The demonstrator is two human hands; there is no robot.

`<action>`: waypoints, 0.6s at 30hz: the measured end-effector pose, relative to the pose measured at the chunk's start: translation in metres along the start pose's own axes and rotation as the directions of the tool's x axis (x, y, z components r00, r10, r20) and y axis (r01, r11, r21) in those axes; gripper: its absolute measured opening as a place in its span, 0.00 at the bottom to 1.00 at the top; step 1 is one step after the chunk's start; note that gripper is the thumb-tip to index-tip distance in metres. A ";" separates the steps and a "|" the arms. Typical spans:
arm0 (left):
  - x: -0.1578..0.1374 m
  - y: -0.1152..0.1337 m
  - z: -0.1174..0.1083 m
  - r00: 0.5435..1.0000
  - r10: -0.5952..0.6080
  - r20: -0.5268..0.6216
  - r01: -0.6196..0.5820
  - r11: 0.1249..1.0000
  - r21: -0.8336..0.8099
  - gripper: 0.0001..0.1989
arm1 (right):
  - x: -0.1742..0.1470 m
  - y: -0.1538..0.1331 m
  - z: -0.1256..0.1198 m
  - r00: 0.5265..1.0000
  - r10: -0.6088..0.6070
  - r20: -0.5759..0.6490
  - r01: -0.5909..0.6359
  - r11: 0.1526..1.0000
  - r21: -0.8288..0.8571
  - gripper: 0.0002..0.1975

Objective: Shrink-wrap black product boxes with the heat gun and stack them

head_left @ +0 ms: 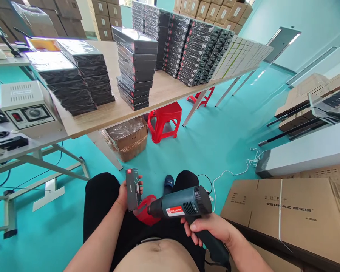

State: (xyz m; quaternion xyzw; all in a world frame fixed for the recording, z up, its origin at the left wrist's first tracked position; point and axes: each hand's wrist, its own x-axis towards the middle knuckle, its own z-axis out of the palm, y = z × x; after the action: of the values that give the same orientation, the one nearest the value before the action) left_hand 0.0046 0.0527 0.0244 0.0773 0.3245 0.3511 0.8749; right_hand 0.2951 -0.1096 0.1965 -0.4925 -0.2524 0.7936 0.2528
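Low in the middle of the head view, my left hand (123, 194) is closed around a small dark box (133, 189) with a red corner label, held nearly upright above my lap. My right hand (209, 227) grips the handle of a dark green heat gun (181, 204) with a red and white sticker. Its nozzle points left toward the lower part of the box, with a small gap between them. Below the nozzle, part of a red stool (147, 215) shows between my legs.
A wooden-topped table (102, 120) bears stacks of dark film-wrapped boxes (137, 71). At left stands a control unit (31, 107) with a dial. A red stool (166, 120) and an opened carton (133, 138) are beneath the table. Flattened cardboard (283, 219) and a white cable (229, 172) lie at right.
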 end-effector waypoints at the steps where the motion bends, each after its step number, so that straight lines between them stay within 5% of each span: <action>1: -0.002 0.002 0.002 0.999 -0.023 0.047 0.023 1.000 -0.010 0.26 | 0.001 0.002 -0.002 0.999 -0.015 -0.036 0.015 1.000 0.017 0.16; 6: -0.011 0.005 0.011 0.994 0.010 0.107 -0.009 1.000 -0.012 0.36 | 0.009 0.008 -0.012 0.978 -0.105 -0.180 0.125 0.987 0.105 0.15; 10: -0.007 -0.005 0.009 1.000 -0.009 0.001 0.008 0.969 0.247 0.26 | 0.012 0.011 -0.018 0.957 -0.132 -0.260 0.179 0.970 0.166 0.15; 13: 0.000 -0.017 0.008 0.987 0.150 -0.049 -0.110 0.875 0.472 0.22 | 0.014 0.013 -0.023 0.940 -0.162 -0.301 0.232 0.950 0.210 0.15; 18: 0.005 -0.023 0.009 0.945 0.313 0.095 -0.282 0.629 0.724 0.14 | 0.016 0.012 -0.032 0.937 -0.139 -0.321 0.248 0.912 0.327 0.15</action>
State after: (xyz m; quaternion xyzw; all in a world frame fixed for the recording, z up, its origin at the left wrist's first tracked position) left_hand 0.0260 0.0396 0.0206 0.4643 0.4370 0.3335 0.6944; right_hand 0.3166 -0.1033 0.1660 -0.5209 -0.1099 0.7158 0.4518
